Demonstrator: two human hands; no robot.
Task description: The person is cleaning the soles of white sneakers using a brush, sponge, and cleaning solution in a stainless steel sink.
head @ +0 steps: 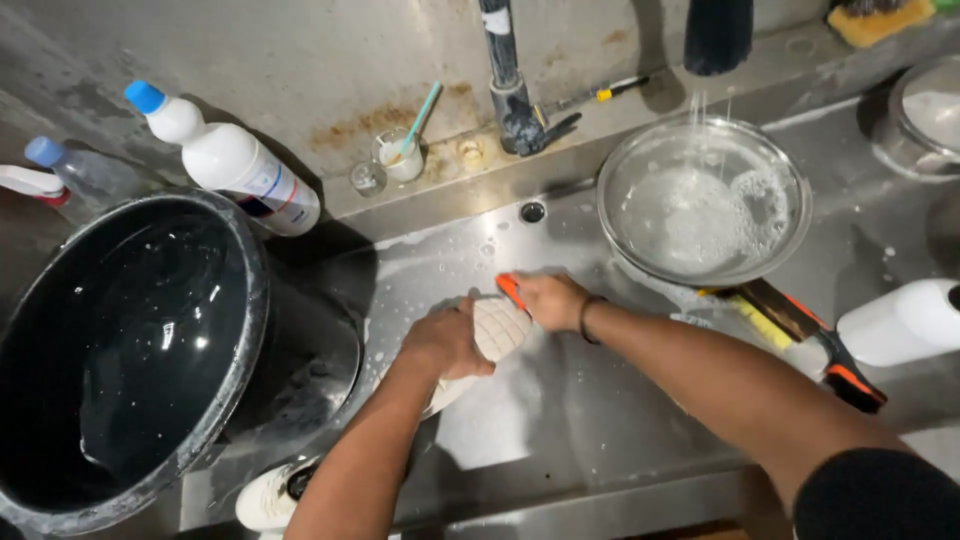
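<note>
My left hand [445, 340] grips a white shoe [497, 328] that lies sole-up in the steel sink [560, 420]. The sole shows a criss-cross tread. My right hand [550, 300] is closed around an orange-handled brush [510, 288] pressed against the shoe's toe end. The brush's bristles are hidden under my hand. A second white shoe [268, 495] lies at the sink's near left edge, beside my left forearm.
A large black bucket [130, 340] of dark water fills the left. A metal bowl [704, 205] of soapy water sits under running water at back right. White bottles [235, 165], a tap [508, 85], a small cup [403, 155], an orange-black brush [800, 335] and a white container [900, 322] stand around.
</note>
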